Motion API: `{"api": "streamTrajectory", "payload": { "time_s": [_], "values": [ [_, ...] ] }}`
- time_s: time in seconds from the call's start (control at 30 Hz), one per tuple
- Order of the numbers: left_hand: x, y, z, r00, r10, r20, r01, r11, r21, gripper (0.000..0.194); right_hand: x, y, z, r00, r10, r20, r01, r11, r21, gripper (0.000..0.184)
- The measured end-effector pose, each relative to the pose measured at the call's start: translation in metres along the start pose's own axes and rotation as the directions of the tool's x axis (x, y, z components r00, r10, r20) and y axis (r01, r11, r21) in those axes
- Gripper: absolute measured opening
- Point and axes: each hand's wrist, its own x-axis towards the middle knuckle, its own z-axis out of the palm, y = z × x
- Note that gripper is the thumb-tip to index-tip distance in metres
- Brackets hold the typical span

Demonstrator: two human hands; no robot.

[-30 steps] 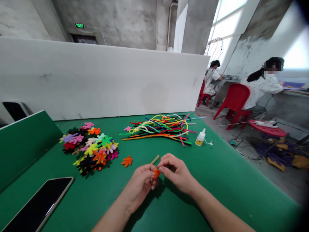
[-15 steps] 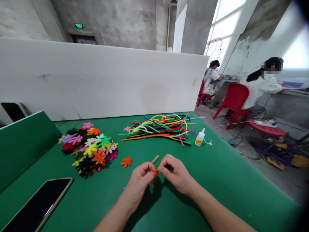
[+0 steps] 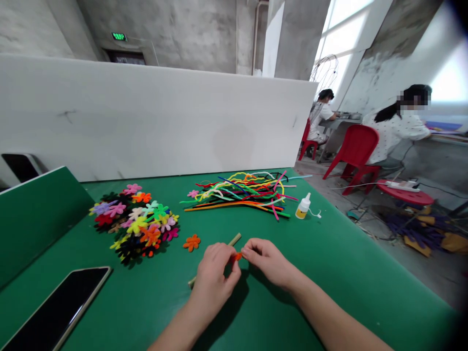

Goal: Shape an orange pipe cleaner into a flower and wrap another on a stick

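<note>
A small bent piece of orange pipe cleaner [image 3: 238, 256] is pinched between my two hands, mostly covered by fingers. My left hand [image 3: 216, 275] grips its left part, and my right hand [image 3: 268, 261] has thumb and forefinger closed on its right end. Beneath my left hand a thin greenish stick [image 3: 236, 239] lies on the table, its middle hidden. A finished orange pipe cleaner flower [image 3: 192, 243] rests just left of my hands. Farther left is a pile of multicoloured fuzzy flowers [image 3: 139, 225].
Loose pipe cleaners [image 3: 241, 190] lie heaped at the back of the green table [image 3: 292, 312]. A small glue bottle [image 3: 303, 206] stands right of them, cap hanging. A phone [image 3: 62, 307] lies front left. Beyond a white partition [image 3: 164, 122], two people sit on red chairs [image 3: 356, 151].
My left hand has turned, knuckles now higher, shifting its hold on the orange piece. The piece and my right fingers have risen slightly. More of the stick's lower end shows.
</note>
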Motion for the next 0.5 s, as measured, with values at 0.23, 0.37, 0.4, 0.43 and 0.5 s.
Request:
{"api": "streamTrajectory", "payload": {
  "time_s": [0.23, 0.37, 0.4, 0.43, 0.5],
  "values": [
    [0.0015, 0.0007, -0.0017, 0.998, 0.065, 0.000, -0.065, 0.997, 0.039, 0.009, -0.0006, -0.0043, -0.0004, 0.998, 0.040, 0.045, -0.044, 0.994, 0.097, 0.033],
    [0.0005, 0.0008, -0.0003, 1.000, -0.021, 0.009, 0.022, 0.999, -0.033, 0.009, 0.0002, -0.0055, -0.0018, 0.999, 0.031, 0.020, -0.033, 0.995, 0.096, 0.036],
    [0.0001, 0.0006, 0.0001, 0.999, -0.041, 0.013, 0.042, 0.998, -0.046, 0.009, 0.0004, -0.0055, -0.0021, 0.999, 0.033, 0.017, -0.034, 0.995, 0.097, 0.037],
    [-0.0001, 0.0004, 0.0004, 0.998, -0.055, 0.016, 0.056, 0.997, -0.053, 0.010, 0.0004, -0.0054, -0.0024, 0.999, 0.034, 0.016, -0.035, 0.994, 0.100, 0.037],
    [-0.0003, 0.0003, 0.0002, 0.998, -0.065, 0.020, 0.067, 0.996, -0.062, 0.010, 0.0003, -0.0055, -0.0026, 0.999, 0.032, 0.021, -0.034, 0.994, 0.105, 0.038]
  ]
}}
